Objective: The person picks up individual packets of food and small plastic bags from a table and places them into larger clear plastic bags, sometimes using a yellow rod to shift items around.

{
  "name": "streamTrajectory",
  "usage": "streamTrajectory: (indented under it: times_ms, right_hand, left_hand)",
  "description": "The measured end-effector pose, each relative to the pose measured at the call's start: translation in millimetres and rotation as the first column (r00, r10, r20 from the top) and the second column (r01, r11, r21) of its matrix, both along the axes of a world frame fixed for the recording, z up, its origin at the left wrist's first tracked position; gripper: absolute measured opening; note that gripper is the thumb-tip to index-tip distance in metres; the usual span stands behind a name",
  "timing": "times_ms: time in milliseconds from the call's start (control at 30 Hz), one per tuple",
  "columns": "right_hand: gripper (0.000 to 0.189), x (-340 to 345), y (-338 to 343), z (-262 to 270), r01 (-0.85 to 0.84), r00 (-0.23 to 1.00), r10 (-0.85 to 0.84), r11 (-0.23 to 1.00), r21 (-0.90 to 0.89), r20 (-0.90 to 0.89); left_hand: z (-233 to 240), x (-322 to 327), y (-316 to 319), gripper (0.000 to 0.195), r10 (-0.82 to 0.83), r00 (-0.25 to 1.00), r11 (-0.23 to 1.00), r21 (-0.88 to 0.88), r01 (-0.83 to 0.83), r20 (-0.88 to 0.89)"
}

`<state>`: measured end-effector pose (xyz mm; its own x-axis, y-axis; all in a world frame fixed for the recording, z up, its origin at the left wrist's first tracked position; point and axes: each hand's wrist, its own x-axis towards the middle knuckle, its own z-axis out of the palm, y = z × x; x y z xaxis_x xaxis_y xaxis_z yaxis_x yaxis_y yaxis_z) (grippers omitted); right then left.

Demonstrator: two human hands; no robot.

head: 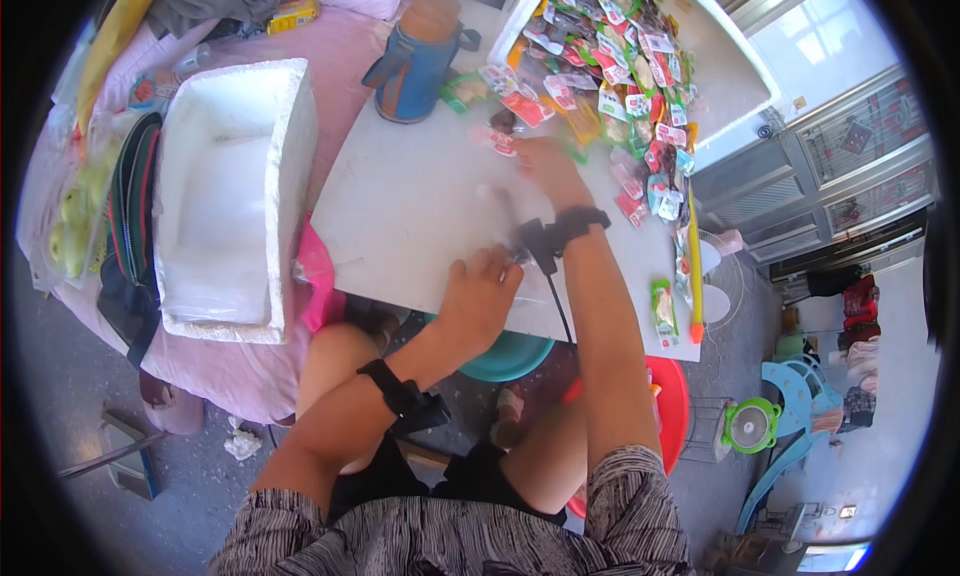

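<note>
My left hand (480,294) is at the near edge of the white table (405,223), fingers curled; whether something small is between them cannot be made out. My right hand (546,167) reaches over the table, its fingertips beside a small red-and-white packet (499,140). Blur hides whether it grips that packet. Beyond it, a large heap of small sealed plastic food packets (600,58) spills out of a white foam box (731,58) onto the table. A green-edged packet (664,312) lies apart near the right corner. Both wrists wear black straps with small devices.
A blue pitcher with an orange-brown lid (411,73) stands at the table's far left. An open white foam box (225,201) rests on the pink-covered bed at left. Below the table are a teal basin (510,357) and a red basin (675,403). A yellow stick (695,268) lies along the right edge.
</note>
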<state>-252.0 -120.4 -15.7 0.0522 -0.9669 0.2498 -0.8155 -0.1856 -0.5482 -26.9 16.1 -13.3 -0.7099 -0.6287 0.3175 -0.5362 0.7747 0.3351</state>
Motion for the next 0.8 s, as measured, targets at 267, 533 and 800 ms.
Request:
streamTrajectory:
  times_ms: [267, 533, 800]
  right_hand:
    - [0.029, -51, 149, 28, 0.371, 0.764, -0.424, 0.905, 0.208, 0.485]
    - [0.031, -21, 253, 5, 0.756, 0.62, -0.76, 0.645, 0.112, 0.196]
    - [0.036, 36, 232, 1, 0.537, 0.779, -0.584, 0.809, -0.238, -0.228]
  left_hand:
    - [9, 2, -12, 0.041, -0.025, 0.999, 0.992, 0.124, 0.03, -0.039]
    - [14, 14, -29, 0.016, 0.004, 0.961, 0.99, 0.138, 0.035, -0.276]
    - [1, 14, -21, 0.011, -0.024, 0.981, 0.997, 0.07, 0.038, -0.191]
